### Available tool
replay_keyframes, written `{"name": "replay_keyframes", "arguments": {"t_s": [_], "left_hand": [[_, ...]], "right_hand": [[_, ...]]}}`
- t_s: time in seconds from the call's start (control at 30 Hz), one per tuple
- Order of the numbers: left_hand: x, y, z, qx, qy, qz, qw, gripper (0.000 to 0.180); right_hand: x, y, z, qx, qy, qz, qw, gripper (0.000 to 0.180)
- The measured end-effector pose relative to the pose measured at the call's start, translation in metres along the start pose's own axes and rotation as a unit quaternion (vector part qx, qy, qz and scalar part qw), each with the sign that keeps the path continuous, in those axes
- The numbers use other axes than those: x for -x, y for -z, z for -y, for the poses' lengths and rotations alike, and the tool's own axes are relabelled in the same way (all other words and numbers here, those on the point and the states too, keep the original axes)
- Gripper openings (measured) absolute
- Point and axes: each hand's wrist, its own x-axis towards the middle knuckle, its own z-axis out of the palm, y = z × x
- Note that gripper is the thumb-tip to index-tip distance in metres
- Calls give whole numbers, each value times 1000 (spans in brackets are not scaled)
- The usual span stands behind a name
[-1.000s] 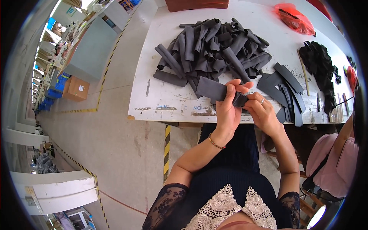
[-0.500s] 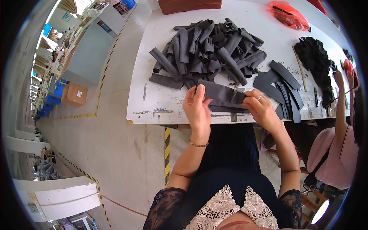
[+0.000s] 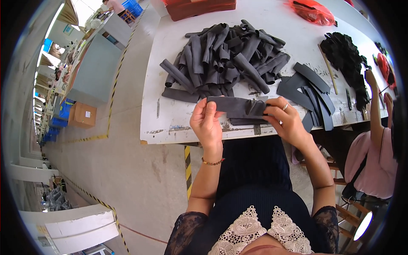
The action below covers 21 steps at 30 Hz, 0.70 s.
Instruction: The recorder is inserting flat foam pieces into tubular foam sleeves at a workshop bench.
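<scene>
A dark grey fabric strip (image 3: pixel 238 107) is stretched flat between both hands just above the near edge of the white table (image 3: pixel 170 114). My left hand (image 3: pixel 207 123) pinches its left end. My right hand (image 3: pixel 285 119), with a ring on one finger, grips its right end. Behind the strip lies a big heap of rolled grey fabric pieces (image 3: pixel 227 57). A fan of flat dark strips (image 3: pixel 312 91) rests to the right of my right hand.
A pile of black pieces (image 3: pixel 346 55) and a wooden stick (image 3: pixel 329 70) lie at the right. A red plastic bag (image 3: pixel 314 10) and a brown box (image 3: pixel 199 6) sit at the far edge. A person in pink (image 3: pixel 374 148) sits at the right. Concrete floor with yellow-black tape lies at the left.
My hands have drawn apart and moved slightly toward me, pulling the folded grey strip out flat between them.
</scene>
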Motion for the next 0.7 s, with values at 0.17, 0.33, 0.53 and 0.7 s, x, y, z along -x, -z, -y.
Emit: {"name": "replay_keyframes", "arguments": {"t_s": [0.17,0.33,0.53,0.7], "left_hand": [[7,-14,3,13,-36,-2,999,19],[4,-5,8,18,-46,-10,999,18],[6,-3,11,20,-9,-17,1000,17],[2,-6,10,80,112,-33,990,16]], "right_hand": [[6,-35,-1,-241,-264,-169,919,17],[-7,-30,10,-354,-278,-267,852,14],[-4,-32,7,-308,-368,-174,860,12],[9,-31,6,-251,-304,-204,896,6]]}}
